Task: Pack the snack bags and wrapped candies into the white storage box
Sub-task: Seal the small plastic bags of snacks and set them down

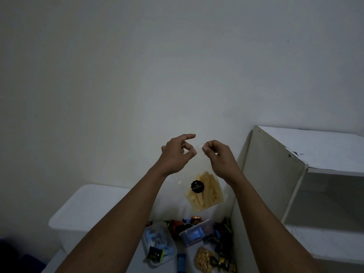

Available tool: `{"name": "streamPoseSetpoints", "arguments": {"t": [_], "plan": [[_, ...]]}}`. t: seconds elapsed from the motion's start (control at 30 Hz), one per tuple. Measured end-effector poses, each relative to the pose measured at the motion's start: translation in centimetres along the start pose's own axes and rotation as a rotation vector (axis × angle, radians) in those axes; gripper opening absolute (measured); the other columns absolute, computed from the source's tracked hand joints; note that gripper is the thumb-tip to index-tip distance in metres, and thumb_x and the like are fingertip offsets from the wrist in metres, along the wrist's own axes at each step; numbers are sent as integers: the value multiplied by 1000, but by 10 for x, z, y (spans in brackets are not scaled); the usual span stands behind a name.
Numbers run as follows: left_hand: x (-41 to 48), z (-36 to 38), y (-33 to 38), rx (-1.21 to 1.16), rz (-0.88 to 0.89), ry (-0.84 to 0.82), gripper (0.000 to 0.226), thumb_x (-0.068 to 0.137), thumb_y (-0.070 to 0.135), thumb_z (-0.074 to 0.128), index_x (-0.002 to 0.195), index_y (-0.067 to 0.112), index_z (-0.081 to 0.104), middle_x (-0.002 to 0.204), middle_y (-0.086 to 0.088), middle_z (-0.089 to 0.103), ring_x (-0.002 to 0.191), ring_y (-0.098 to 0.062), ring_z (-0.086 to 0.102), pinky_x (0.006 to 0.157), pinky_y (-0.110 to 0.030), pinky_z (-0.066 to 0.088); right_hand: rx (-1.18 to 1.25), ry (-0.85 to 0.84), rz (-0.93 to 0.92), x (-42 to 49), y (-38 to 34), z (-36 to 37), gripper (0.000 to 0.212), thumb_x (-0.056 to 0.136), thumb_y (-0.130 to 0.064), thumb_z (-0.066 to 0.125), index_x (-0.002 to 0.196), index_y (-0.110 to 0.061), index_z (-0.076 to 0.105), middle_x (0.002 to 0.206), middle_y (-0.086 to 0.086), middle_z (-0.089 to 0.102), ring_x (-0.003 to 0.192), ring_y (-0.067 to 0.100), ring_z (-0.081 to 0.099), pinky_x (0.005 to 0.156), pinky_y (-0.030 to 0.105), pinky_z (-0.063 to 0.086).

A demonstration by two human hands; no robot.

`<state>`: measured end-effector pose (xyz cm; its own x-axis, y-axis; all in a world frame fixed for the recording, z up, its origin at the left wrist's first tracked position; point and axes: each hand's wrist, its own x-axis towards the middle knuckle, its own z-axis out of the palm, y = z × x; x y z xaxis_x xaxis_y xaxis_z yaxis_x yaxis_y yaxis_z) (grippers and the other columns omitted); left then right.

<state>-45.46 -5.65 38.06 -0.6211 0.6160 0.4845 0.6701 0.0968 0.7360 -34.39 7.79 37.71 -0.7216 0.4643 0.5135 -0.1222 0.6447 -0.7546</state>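
A clear snack bag of pale yellow sticks with a round black label hangs in the air in front of the wall. My left hand and my right hand pinch its top edge, close together, arms stretched forward. Below on the white surface lie several wrapped candies, another snack bag of pale nuts, and two clear lidded tubs with blue packets inside. The white storage box stands at the left, partly hidden by my left forearm.
A white cabinet with an open shelf stands at the right, its side panel close to my right forearm. A plain wall fills the upper view. The room is dim.
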Motion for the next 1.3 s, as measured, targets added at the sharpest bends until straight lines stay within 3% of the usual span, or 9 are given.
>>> {"name": "streamPoseSetpoints", "arguments": {"t": [0.17,0.3,0.43,0.67,0.77,0.9,1.0,1.1,1.3], "plan": [[1,4,1,-50,4,-36,58,85,38,68,139,40,47,88,24,71,83,-4,56,106,-56,38,-10,-55,-36,-2,-2,1,17,99,-19,55,85,-19,64,80,-11,64,74,-5,56,72,21,43],[1,8,1,-55,4,-30,59,86,36,66,140,39,45,88,24,72,110,-2,61,111,-55,32,58,-39,-13,-7,0,7,16,99,-22,57,92,-16,69,86,-9,69,80,-3,62,78,21,48],[-2,3,3,-36,-23,14,58,85,37,72,137,40,48,85,26,72,83,-2,58,107,-53,36,32,18,0,-7,0,9,18,99,-23,56,90,-14,68,86,-8,68,78,-1,60,74,21,46],[-9,-14,-5,131,-4,-28,62,88,33,71,144,37,43,88,24,72,98,2,56,100,-35,23,141,117,102,-11,5,2,17,99,-24,57,90,-12,66,87,3,69,83,13,63,72,25,45],[-10,-21,-11,151,0,-79,54,91,33,68,140,36,48,90,23,72,92,10,54,106,-39,25,221,161,168,-10,5,-3,17,99,-26,57,90,-14,66,87,7,72,85,13,66,71,28,44],[-8,-27,-21,207,0,-157,45,93,36,62,137,32,52,93,19,70,106,-4,59,111,-45,30,256,191,212,-8,4,-5,19,99,-30,56,90,-15,65,80,0,74,87,17,70,73,34,49],[-10,-29,-20,97,-15,-140,35,90,37,67,123,24,65,87,11,72,86,10,60,88,-24,44,296,209,219,-7,3,-5,19,99,-29,56,93,-13,65,81,-6,72,85,21,72,76,46,53],[-13,-25,-16,-34,-19,-61,12,86,25,74,94,15,74,83,9,71,58,8,53,61,-8,39,332,226,225,-6,0,-7,18,100,-27,55,100,-11,64,78,-5,71,82,16,72,79,52,56],[-13,-7,-12,-417,-193,80,6,86,23,75,86,17,73,86,9,71,76,8,63,70,-10,44,449,252,260,-6,-6,-2,21,101,-25,54,103,-7,63,76,0,69,84,17,70,83,55,58]]}}
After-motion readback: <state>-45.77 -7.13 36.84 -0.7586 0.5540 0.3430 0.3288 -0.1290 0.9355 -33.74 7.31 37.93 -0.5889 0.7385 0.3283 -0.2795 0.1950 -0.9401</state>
